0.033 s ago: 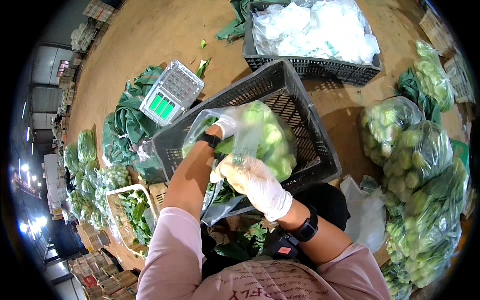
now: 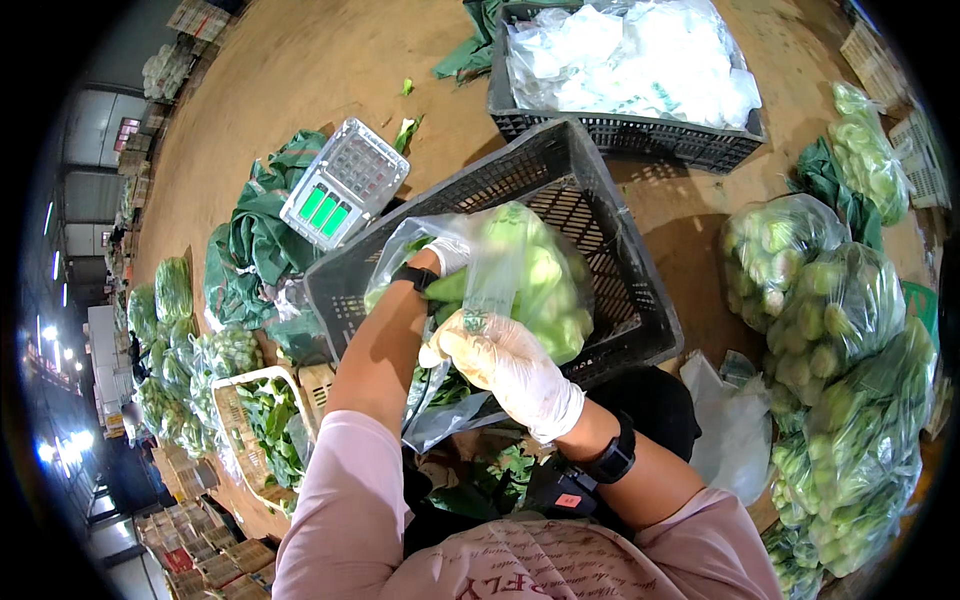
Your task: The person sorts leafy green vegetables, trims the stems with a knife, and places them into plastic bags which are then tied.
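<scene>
A clear plastic bag bulging with pale green vegetables rests in a black slatted crate in front of me. My left hand, in a white glove, reaches into the bag beside the vegetables. Plastic hides most of its fingers, so I cannot tell whether it grips anything. On the near side, my right hand, in a stained white glove, has its fingers closed on the gathered edge of the bag. Some dark green leaves show below the bag, between my forearms.
A digital scale stands beyond the crate's left corner, near green cloth. At the back, another black crate holds white plastic bags. Bagged vegetables are piled at right. A beige basket of leafy greens sits at left.
A green stalk now shows just below my left wrist, where darker leaf showed before. My left hand has shifted only slightly. The right hand keeps its place on the bag.
</scene>
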Available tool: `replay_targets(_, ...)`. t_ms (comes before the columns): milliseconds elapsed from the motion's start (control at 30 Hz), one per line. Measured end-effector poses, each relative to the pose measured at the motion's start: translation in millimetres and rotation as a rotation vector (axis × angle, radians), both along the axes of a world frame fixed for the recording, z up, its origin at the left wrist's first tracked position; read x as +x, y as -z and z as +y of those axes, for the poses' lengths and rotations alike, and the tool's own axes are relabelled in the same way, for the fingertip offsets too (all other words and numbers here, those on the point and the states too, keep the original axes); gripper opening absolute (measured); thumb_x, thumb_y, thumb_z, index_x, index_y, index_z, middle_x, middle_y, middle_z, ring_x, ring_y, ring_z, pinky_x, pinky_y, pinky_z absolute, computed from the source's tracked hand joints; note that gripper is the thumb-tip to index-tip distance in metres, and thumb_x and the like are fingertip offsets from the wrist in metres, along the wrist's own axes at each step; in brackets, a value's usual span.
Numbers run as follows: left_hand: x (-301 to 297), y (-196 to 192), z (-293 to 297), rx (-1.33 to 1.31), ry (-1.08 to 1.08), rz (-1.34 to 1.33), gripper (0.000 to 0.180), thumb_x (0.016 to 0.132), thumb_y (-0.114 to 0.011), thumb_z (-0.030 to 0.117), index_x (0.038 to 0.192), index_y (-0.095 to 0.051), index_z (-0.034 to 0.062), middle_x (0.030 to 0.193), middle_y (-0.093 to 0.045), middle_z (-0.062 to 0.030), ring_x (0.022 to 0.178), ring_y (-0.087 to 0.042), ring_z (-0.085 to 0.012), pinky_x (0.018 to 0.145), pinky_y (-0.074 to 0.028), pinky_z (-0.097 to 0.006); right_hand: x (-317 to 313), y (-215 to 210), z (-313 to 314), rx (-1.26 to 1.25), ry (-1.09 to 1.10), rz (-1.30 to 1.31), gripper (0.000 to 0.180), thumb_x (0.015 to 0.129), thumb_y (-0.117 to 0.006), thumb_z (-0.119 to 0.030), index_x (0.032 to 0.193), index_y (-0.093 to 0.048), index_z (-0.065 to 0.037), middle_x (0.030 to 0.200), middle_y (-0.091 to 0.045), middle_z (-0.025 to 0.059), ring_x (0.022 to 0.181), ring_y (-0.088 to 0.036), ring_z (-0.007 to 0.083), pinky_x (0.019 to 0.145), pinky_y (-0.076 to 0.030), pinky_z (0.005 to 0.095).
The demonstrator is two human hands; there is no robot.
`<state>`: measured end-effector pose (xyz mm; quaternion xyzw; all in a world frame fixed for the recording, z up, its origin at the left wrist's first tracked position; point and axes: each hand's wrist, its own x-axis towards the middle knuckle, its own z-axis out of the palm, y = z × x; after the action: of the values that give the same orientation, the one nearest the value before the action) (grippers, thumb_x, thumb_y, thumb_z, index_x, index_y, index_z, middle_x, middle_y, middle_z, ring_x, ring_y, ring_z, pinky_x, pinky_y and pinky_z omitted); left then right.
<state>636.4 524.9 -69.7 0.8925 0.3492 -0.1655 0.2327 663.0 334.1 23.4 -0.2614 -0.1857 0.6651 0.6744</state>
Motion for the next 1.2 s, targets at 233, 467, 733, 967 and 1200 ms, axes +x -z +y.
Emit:
replay_targets(233, -31.2, 26.8, 41.8, -0.842, -0.559, -0.371, 0.044, 0.086, -0.061, 0.041, 0.118, -0.063, 0.0105, 0.123, -0.06, -0.0078, 0.116, -0.051, -0.0226, 0.095, -0.039, -0.038, 12.1, -10.0, 3.7, -0.136, 0.086, -0.063, 0.027, 0.091, -0.059, -0.029, 0.093, -0.065, -0.002, 0.076, -0.059, -0.0048, 0.057, -0.036, 0.0001, 0.052, -0.028, 0.0172)
replay_targets(467, -92.1, -17.5, 66.8, -0.426, -0.704, -0.269, 0.033, 0.086, -0.06, 0.031, 0.112, -0.067, 0.0136, 0.117, -0.063, -0.0065, 0.112, -0.056, -0.0211, 0.09, -0.042, -0.036, 22.6, -11.0, 7.2, -0.159, 0.074, -0.12, 0.02, 0.09, -0.063, -0.023, 0.092, -0.066, -0.003, 0.084, -0.066, 0.0, 0.06, -0.043, 0.0013, 0.053, -0.036, 0.0163)
replay_targets(733, -229.3, -55.2, -11.2, 0.531, -0.168, 0.3, 0.048, 0.08, -0.06, 0.053, 0.115, -0.062, 0.02, 0.099, -0.065, -0.0134, 0.105, -0.059, -0.0283, 0.101, -0.034, -0.047, 28.1, -1.3, 15.8, -0.254, 0.129, -0.532, 0.011, 0.089, -0.058, -0.001, 0.099, -0.062, -0.003, 0.085, -0.061, 0.0026, 0.066, -0.052, 0.0081, 0.055, -0.042, 0.0204)
replay_targets(967, -322.1, -155.9, -123.4, 0.687, -0.133, -0.372, 0.029, 0.073, -0.073, 0.026, 0.1, -0.067, 0.0166, 0.104, -0.062, -0.0068, 0.107, -0.054, -0.0288, 0.097, -0.041, -0.042, 27.6, 5.9, 13.3, -0.248, -0.177, -1.018, 0.024, 0.088, -0.064, -0.026, 0.092, -0.067, -0.003, 0.072, -0.061, -0.0009, 0.064, -0.052, 0.0074, 0.063, -0.041, 0.0225)
replay_targets(1200, -463.9, -185.2, -280.1, 0.753, -0.645, -0.331, 0.033, 0.076, -0.071, 0.012, 0.108, -0.064, 0.0059, 0.114, -0.06, -0.0114, 0.112, -0.053, -0.0306, 0.101, -0.038, -0.042, 35.5, 7.5, -2.0, -0.445, -0.04, -1.538, 0.056, 0.081, -0.063, -0.056, 0.1, -0.066, -0.003, 0.086, -0.068, 0.013, 0.08, -0.063, 0.0253, 0.077, -0.045, 0.0347)
